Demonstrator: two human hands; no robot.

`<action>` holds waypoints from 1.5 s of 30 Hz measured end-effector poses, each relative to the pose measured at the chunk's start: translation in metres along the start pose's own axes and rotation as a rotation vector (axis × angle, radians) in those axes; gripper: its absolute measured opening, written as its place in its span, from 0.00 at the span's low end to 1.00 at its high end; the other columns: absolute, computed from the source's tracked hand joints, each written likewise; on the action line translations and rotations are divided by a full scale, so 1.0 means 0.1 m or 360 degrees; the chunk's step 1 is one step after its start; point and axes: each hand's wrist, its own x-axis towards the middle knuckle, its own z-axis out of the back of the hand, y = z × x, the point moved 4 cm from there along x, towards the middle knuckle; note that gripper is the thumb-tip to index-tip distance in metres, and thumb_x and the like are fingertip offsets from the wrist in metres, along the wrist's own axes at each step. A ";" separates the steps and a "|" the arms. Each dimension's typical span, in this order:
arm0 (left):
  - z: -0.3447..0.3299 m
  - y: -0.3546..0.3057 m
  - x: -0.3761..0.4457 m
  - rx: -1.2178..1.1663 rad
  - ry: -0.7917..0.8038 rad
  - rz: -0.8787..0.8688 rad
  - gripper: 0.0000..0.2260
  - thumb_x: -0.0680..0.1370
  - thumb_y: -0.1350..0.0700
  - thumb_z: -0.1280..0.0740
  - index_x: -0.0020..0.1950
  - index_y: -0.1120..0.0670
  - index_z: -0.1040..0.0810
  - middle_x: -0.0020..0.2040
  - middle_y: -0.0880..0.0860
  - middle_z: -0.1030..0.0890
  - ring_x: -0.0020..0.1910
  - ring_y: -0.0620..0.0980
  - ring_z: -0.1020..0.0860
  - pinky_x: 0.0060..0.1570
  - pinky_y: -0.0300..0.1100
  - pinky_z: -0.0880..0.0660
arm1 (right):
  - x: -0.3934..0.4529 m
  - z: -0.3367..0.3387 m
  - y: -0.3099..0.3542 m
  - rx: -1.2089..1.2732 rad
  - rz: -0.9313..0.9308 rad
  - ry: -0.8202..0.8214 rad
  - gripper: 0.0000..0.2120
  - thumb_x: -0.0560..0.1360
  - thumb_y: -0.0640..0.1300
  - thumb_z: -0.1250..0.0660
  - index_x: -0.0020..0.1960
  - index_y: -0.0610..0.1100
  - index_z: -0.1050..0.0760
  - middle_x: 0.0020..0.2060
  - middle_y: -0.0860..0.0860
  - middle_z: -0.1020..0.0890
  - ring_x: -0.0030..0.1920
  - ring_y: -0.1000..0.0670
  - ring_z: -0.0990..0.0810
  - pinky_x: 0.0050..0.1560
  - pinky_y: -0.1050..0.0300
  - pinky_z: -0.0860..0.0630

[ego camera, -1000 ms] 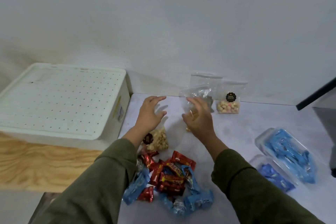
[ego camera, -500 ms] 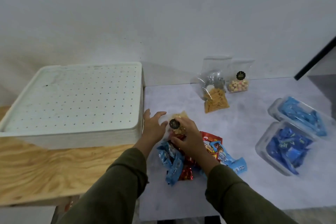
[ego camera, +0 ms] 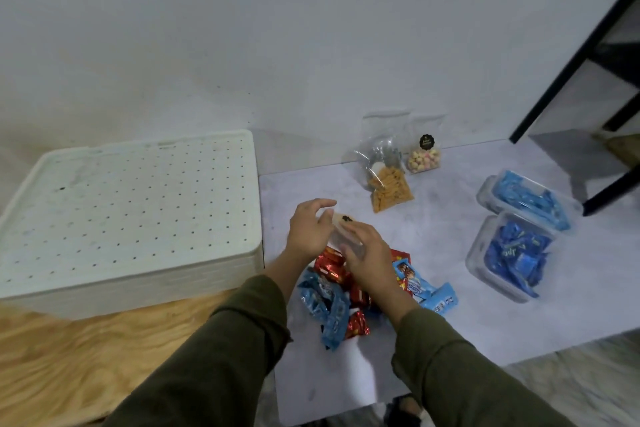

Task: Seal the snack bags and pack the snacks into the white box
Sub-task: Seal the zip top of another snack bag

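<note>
Between my two hands is a small clear snack bag (ego camera: 341, 222) with a black round sticker, mostly hidden by my fingers. My right hand (ego camera: 369, 258) holds it from the right and my left hand (ego camera: 310, 230) touches its left side with curved fingers. Below my hands lies a heap of red and blue wrapped snacks (ego camera: 341, 291). The white box (ego camera: 131, 215) with a perforated lid stands shut at the left. At the back a clear bag of orange sticks (ego camera: 389, 189) lies flat, and a bag of pale puffs (ego camera: 424, 158) stands upright.
Two clear tubs of blue packets (ego camera: 509, 255) (ego camera: 528, 199) sit at the right of the grey table (ego camera: 433, 288). The box rests on a wooden surface (ego camera: 69, 357). A black frame (ego camera: 568, 59) rises at the far right. The wall is close behind.
My hands left the bags at the back and came to the near snack bag, lifting it above the wrapper heap. The view shifted, and the orange-stick bag now lies flat.
</note>
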 end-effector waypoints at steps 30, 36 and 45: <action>-0.69 -1.76 0.71 0.0079 -0.0286 -0.0429 0.05 0.75 0.63 0.35 0.47 0.54 0.21 0.40 0.48 0.19 0.40 0.43 0.22 0.42 0.24 0.30 | 1.43 1.88 -0.06 -0.0154 0.0164 -0.0272 0.03 0.74 0.44 0.34 0.42 0.50 0.21 0.49 0.56 0.21 0.61 0.52 0.32 0.65 0.47 0.41; -0.80 -1.92 0.85 0.0441 -0.0455 -0.0537 0.04 0.75 0.60 0.35 0.43 0.53 0.22 0.43 0.49 0.20 0.46 0.49 0.24 0.47 0.44 0.27 | 1.62 2.05 -0.08 -0.0286 0.0264 -0.0198 0.05 0.76 0.43 0.37 0.44 0.49 0.23 0.50 0.56 0.22 0.62 0.52 0.33 0.69 0.43 0.47; -0.78 -2.06 0.86 0.0671 -0.0495 -0.0596 0.05 0.77 0.58 0.37 0.44 0.51 0.23 0.50 0.48 0.24 0.55 0.48 0.28 0.51 0.43 0.36 | 1.60 2.06 0.00 -0.0280 0.0276 -0.0270 0.04 0.76 0.44 0.38 0.45 0.49 0.24 0.51 0.57 0.22 0.63 0.52 0.34 0.69 0.41 0.50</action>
